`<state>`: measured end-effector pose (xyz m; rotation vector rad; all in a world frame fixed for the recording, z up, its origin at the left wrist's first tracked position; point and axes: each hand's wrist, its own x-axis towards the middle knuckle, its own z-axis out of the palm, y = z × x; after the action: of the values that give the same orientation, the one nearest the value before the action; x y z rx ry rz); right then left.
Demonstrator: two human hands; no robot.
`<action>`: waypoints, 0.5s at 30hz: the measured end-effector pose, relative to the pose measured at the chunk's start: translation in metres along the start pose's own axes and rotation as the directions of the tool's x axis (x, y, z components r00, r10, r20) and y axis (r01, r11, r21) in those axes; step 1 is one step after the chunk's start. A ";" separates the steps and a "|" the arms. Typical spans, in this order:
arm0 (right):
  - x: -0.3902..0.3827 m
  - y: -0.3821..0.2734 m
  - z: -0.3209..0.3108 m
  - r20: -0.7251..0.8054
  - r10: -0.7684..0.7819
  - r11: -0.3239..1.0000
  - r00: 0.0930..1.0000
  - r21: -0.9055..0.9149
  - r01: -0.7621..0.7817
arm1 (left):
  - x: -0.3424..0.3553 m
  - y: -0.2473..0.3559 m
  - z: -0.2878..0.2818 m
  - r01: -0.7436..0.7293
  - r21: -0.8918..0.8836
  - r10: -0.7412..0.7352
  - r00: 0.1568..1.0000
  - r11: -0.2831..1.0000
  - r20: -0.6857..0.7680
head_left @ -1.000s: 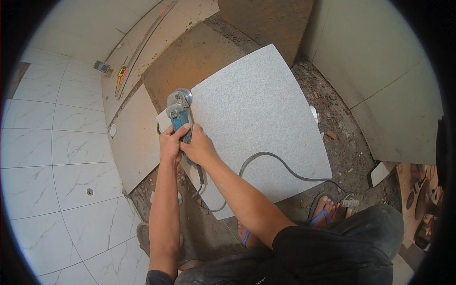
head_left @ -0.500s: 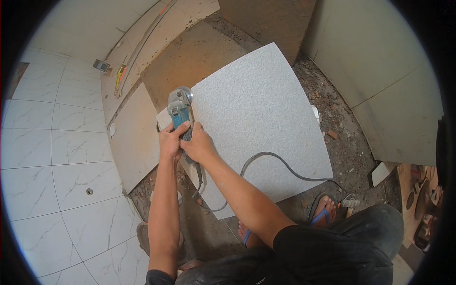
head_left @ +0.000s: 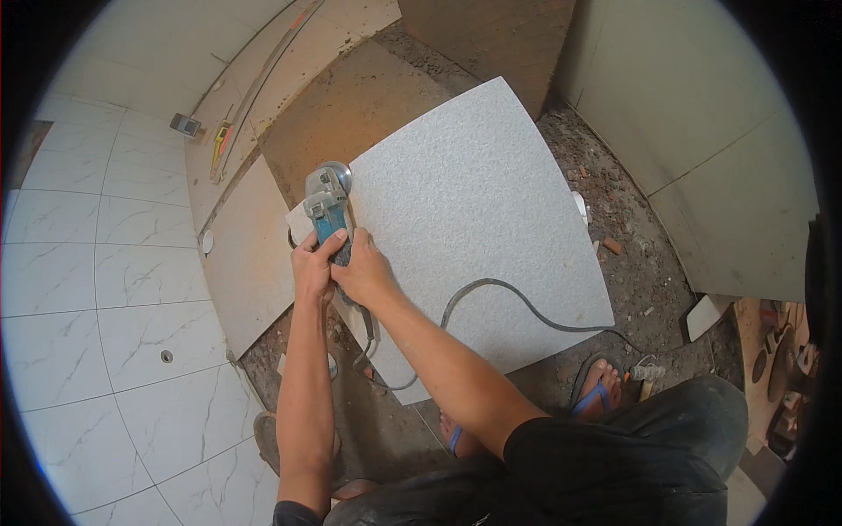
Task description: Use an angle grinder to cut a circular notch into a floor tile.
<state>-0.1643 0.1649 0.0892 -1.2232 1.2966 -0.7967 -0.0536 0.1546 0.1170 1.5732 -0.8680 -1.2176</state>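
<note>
Both my hands are closed around a blue and grey angle grinder (head_left: 328, 210). My left hand (head_left: 311, 270) wraps its body from the left, thumb along the top. Behind it, my right hand (head_left: 367, 273) grips the dark rear part near the cord. The grinder's round disc (head_left: 343, 178) sits at the left edge of a large speckled light-grey tile (head_left: 482, 219); whether it touches the tile I cannot tell. From the grinder's rear a black power cord (head_left: 478, 285) loops down, then runs over the tile to the right.
White veined floor tiles (head_left: 149, 272) cover the left side, with a small drain hole (head_left: 167, 357). Beige tiles (head_left: 247, 237) lie beside the work tile. A tape measure (head_left: 220, 136) and a small grey device (head_left: 184, 124) lie far left. Rubble (head_left: 614, 237) and a wall (head_left: 702, 149) stand right.
The grinder and both my hands have shifted slightly left, the head of the tool a little more toward me. My grip stays the same; the view has moved slightly.
</note>
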 end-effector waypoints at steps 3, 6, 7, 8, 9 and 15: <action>0.001 0.003 0.001 -0.005 -0.006 1.000 1.000 -0.011 0.006 | 0.000 0.000 0.002 -0.011 0.007 0.011 1.000 1.000 -0.007; 0.001 0.003 0.000 0.006 -0.001 1.000 1.000 -0.005 0.001 | 0.001 0.000 0.002 -0.002 0.018 0.002 1.000 1.000 0.000; 0.001 0.002 -0.001 0.025 0.011 1.000 1.000 -0.001 -0.011 | 0.001 0.001 0.001 -0.003 0.020 0.003 1.000 1.000 -0.002; 0.002 0.001 -0.001 0.026 0.010 1.000 1.000 0.001 -0.010 | 0.002 0.001 0.000 -0.002 0.024 0.002 1.000 1.000 -0.002; 0.002 0.002 -0.002 0.026 0.003 1.000 1.000 -0.005 -0.003 | 0.001 0.002 0.001 0.001 0.026 -0.001 1.000 1.000 0.000; 0.002 0.004 -0.001 0.018 -0.009 1.000 1.000 0.000 0.009 | -0.001 0.004 0.003 0.007 0.045 -0.007 1.000 0.999 -0.002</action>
<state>-0.1652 0.1635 0.0851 -1.2345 1.2767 -0.7908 -0.0562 0.1532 0.1209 1.6141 -0.8955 -1.2089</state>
